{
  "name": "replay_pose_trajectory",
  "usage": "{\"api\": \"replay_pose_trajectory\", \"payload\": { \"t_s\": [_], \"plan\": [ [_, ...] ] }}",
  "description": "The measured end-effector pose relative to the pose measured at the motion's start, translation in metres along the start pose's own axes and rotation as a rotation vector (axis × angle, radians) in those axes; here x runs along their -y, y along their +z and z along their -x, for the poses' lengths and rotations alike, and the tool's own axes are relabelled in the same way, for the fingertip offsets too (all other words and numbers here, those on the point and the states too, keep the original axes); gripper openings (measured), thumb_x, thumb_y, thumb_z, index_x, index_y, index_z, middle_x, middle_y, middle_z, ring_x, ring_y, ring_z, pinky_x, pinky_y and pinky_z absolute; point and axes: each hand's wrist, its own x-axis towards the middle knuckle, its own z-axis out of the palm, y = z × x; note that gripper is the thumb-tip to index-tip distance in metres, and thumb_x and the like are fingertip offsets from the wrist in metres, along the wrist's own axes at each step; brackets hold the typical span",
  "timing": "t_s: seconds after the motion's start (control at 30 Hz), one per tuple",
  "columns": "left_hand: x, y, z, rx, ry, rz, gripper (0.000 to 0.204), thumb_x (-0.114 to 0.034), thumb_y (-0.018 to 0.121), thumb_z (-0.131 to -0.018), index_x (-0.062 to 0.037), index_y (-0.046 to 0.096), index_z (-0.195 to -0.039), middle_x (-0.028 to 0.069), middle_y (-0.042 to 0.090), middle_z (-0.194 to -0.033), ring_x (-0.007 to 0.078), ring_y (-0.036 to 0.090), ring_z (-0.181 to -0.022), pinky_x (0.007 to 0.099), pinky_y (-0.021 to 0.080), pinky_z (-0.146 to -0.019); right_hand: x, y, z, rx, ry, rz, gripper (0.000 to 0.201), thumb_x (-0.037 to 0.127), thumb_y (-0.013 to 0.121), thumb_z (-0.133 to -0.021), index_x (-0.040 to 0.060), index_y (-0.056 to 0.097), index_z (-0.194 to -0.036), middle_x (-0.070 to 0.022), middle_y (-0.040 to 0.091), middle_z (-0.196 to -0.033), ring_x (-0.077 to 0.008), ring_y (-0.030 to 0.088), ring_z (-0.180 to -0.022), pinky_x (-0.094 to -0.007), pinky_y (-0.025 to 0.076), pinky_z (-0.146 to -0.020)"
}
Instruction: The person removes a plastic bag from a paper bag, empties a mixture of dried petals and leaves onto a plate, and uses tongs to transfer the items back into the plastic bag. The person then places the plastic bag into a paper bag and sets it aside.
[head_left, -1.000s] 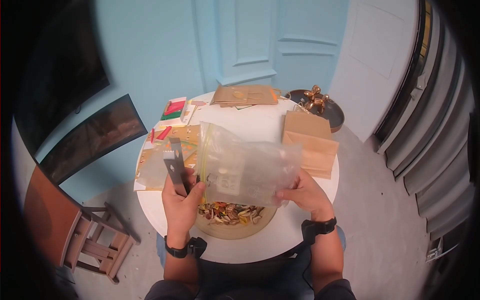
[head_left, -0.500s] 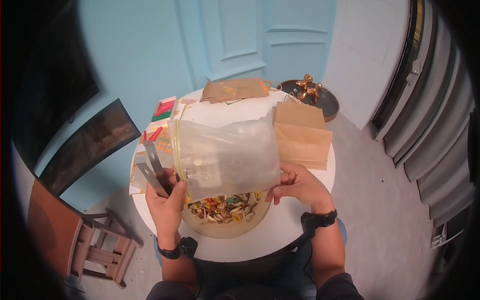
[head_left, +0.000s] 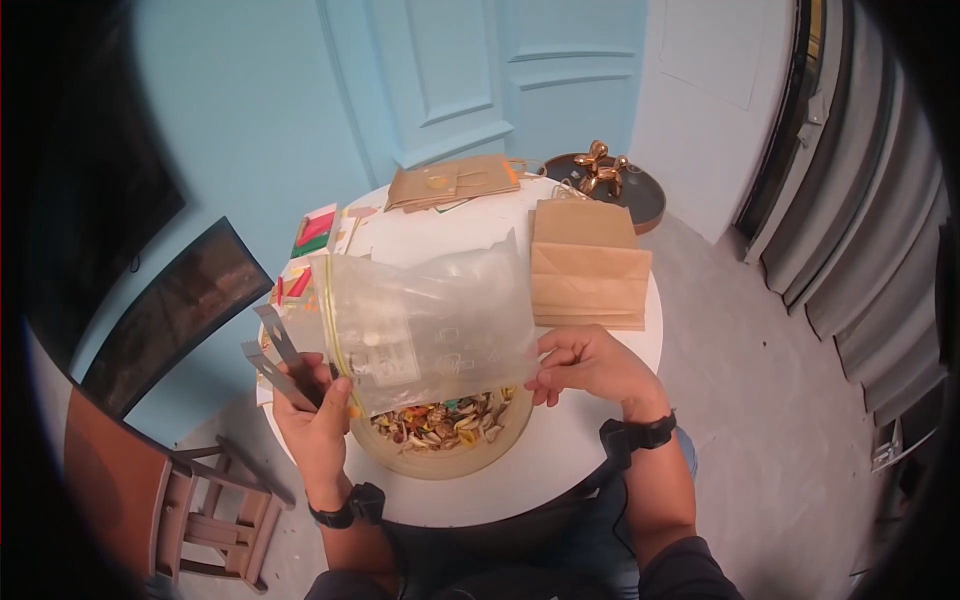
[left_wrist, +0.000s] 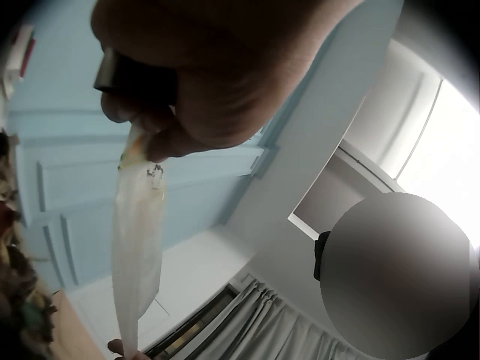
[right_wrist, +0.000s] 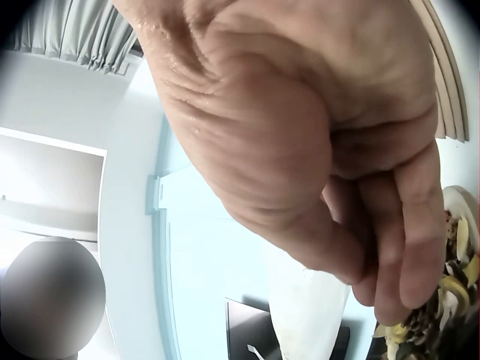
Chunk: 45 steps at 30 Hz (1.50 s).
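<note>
In the head view, a clear plastic zip bag (head_left: 430, 320) is stretched sideways above a round bowl (head_left: 440, 468) of colourful dried pieces (head_left: 440, 425). My left hand (head_left: 315, 430) grips its yellow-lined zip end, thumb in front. The same hand also holds metal tongs (head_left: 278, 380), their two serrated arms apart and pointing up and left. At the bag's other end, my right hand (head_left: 595, 370) pinches the lower edge with thumb and fingertips. The left wrist view shows the bag (left_wrist: 139, 232) edge-on, looking thin and flat.
A brown paper bag (head_left: 590, 270) lies at the table's right, folded paper bags (head_left: 455, 180) at the back. Red and green packs (head_left: 316, 232) sit back left. Beyond the table, a dark tray (head_left: 640, 205) bears a shiny balloon-dog figure (head_left: 605, 172). A wooden stool (head_left: 220, 520) stands left.
The view has turned a little to the right. The bag has been drawn out flatter and wider, the tongs tilt further left, and my right fingers have shifted to the bag's end edge.
</note>
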Motion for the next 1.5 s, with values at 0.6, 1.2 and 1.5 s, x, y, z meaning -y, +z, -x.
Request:
{"api": "replay_pose_trajectory", "payload": {
  "t_s": [0.6, 1.2, 1.5],
  "plan": [
    [0.003, 0.000, 0.008, 0.282, 0.032, -0.039, 0.060, -0.006, 0.091, -0.091, -0.0010, 0.062, -0.143, -0.0010, 0.063, -0.105, 0.0072, 0.061, -0.081, 0.0218, 0.048, -0.065, 0.013, 0.005, 0.016, -0.168, -0.189, 0.001, 0.025, 0.008, 0.073, -0.109, 0.0006, 0.079, -0.132, 0.0000, 0.081, -0.114, -0.0087, 0.071, -0.101, -0.0269, 0.057, -0.090],
    [-0.006, 0.013, 0.016, 0.341, -0.011, -0.040, 0.056, -0.001, 0.089, -0.095, 0.0034, 0.062, -0.144, -0.0002, 0.064, -0.105, 0.0090, 0.060, -0.093, 0.0255, 0.051, -0.085, -0.011, -0.008, -0.003, -0.595, -0.395, -0.247, 0.020, 0.019, 0.072, -0.112, 0.0024, 0.083, -0.106, 0.0044, 0.070, -0.085, -0.0055, 0.053, -0.076, -0.0239, 0.040, -0.066],
    [-0.005, 0.010, 0.012, 0.211, 0.017, 0.026, 0.057, -0.003, 0.089, -0.096, 0.0009, 0.061, -0.145, 0.0005, 0.064, -0.105, 0.0104, 0.063, -0.091, 0.0251, 0.052, -0.082, -0.008, -0.004, -0.001, -0.320, -0.253, -0.059, 0.008, 0.005, 0.077, -0.108, -0.0002, 0.081, -0.112, -0.0057, 0.083, -0.097, -0.0140, 0.075, -0.085, -0.0299, 0.059, -0.081]
  ]
}}
